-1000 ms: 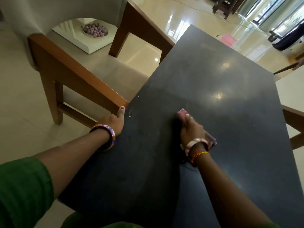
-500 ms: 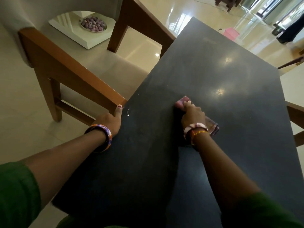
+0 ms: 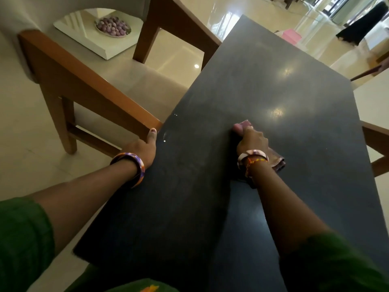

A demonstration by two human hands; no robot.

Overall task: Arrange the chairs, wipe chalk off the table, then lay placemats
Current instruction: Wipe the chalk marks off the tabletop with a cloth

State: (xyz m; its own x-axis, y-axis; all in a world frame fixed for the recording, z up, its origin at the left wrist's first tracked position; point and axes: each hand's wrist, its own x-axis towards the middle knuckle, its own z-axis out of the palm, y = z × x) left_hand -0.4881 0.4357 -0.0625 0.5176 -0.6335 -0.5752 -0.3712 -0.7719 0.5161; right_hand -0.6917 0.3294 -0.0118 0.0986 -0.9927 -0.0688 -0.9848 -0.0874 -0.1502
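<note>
A dark stone-like table (image 3: 294, 98) fills the middle of the view. My right hand (image 3: 251, 140) presses a pinkish cloth (image 3: 277, 162) flat on the tabletop, fingers curled over its far end. My left hand (image 3: 142, 149) grips the table's left edge, thumb lying on top. A few small white marks (image 3: 165, 135) sit on the surface just beyond that thumb. A wooden chair with a cream seat (image 3: 88, 89) stands tight against the left side of the table. Part of another wooden chair (image 3: 376, 140) shows at the right edge.
A white tray with a bowl of purple round things (image 3: 112, 26) lies on the glossy floor behind the left chair. A pink box (image 3: 291, 35) sits on the floor past the table's far end. Dark furniture and a dark draped shape (image 3: 362, 24) stand at the back right.
My right hand has slid the cloth farther away across the table, then held about the same spot. My left hand stays on the table's left edge.
</note>
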